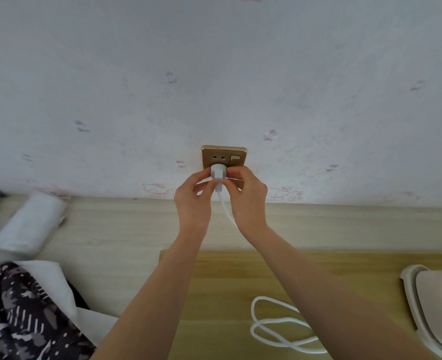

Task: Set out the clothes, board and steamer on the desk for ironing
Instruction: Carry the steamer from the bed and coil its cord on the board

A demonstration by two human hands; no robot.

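Both hands hold a white plug [218, 174] against the lower part of a gold wall socket [224, 156]. My left hand [192, 197] pinches the plug's left side and my right hand [247, 193] pinches its right side. The white cord [274, 326] drops from the plug and lies in loops on the wooden board [214, 287] below. The cream steamer [435, 305] sits at the right edge, partly cut off. Patterned dark clothes [20, 315] lie at the lower left over white fabric.
A white rolled bundle [30, 224] lies on the pale desk [111, 229] at the left, near the wall. The papered wall rises straight behind the desk. The socket plate has a small switch on its right side.
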